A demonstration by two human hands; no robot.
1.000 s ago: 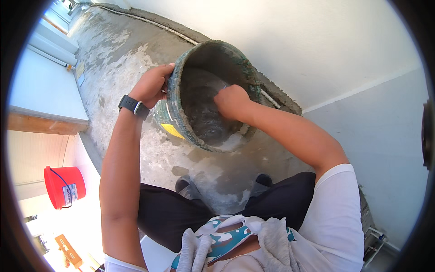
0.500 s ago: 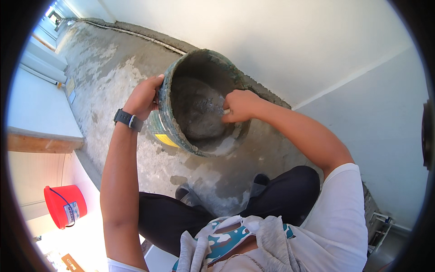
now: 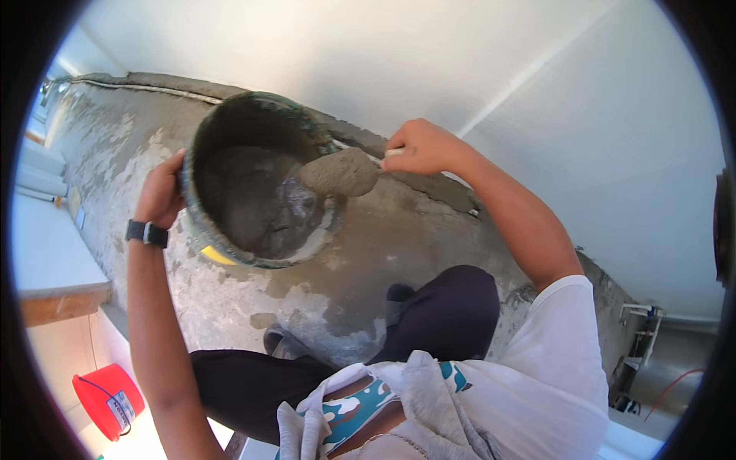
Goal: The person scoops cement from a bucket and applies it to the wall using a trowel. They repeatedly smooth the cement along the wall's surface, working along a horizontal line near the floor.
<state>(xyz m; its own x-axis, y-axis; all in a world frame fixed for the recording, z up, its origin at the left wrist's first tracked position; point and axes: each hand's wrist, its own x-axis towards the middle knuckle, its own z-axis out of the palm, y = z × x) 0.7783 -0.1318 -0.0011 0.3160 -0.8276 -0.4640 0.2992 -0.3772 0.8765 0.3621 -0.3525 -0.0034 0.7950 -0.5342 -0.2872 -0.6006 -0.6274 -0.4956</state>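
A dark green, mortar-crusted bucket (image 3: 201, 211) stands tilted toward me on the concrete floor, with wet grey mortar (image 3: 257, 195) inside. My left hand (image 3: 162, 189) grips its left rim, the fingers partly hidden behind the wall of the bucket. In my right hand (image 3: 424, 148), closed around a pale handle, is a trowel whose blade is covered by a heaped load of mortar (image 3: 341, 173). That load hangs over the bucket's right rim. The blade itself is hidden under the mortar.
A white wall (image 3: 537, 92) runs along the far and right side, with rough mortar and a pale pipe (image 3: 153, 88) at its foot. A red bucket (image 3: 107, 399) sits at the lower left. My knees and feet are close below the mortar bucket.
My right hand has come up out of the bucket and moved right, bringing a heaped trowel of mortar over the rim. The bucket and my left hand appear further left in view.
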